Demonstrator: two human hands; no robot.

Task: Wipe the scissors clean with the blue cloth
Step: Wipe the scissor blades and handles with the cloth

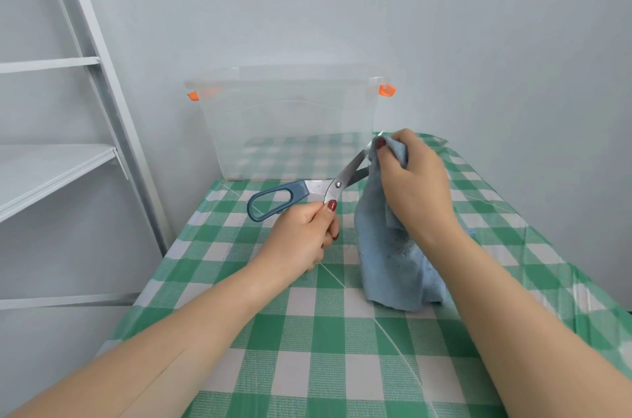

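Observation:
The scissors have blue-grey handles and steel blades, and the blades are spread apart above the table. My left hand grips the lower handle, thumb near the pivot; the upper handle loop sticks out to the left. My right hand pinches the blue cloth around the upper blade near its tip. The rest of the cloth hangs down to the tabletop. The blade tips are hidden by cloth and fingers.
A green-and-white checked tablecloth covers the table. A clear plastic storage box with orange latches stands at the back against the wall. A white metal shelf frame is to the left of the table.

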